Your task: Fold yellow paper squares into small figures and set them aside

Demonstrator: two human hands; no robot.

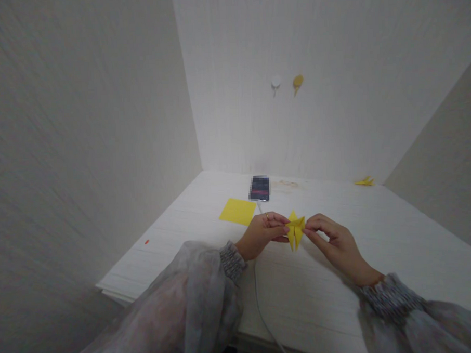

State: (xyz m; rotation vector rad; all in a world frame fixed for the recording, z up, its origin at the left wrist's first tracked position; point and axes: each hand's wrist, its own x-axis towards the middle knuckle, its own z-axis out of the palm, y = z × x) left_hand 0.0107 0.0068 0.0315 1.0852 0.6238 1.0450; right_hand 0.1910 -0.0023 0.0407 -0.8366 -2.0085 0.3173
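A small folded yellow paper figure [295, 229] with pointed flaps hangs just above the white table [334, 286]. My left hand [263, 234] pinches its left side with thumb and fingers closed; a ring shows on one finger. My right hand [334, 241] pinches its right side the same way. Both wrists come out of sheer grey sleeves.
A flat yellow paper square [237, 211] lies beyond my left hand. A phone [260, 188] lies behind it, with a white cable [260, 305] running off the table's near edge. Another folded yellow piece [365, 181] sits at the far right. Walls enclose the table; two hooks [286, 82] are on the back wall.
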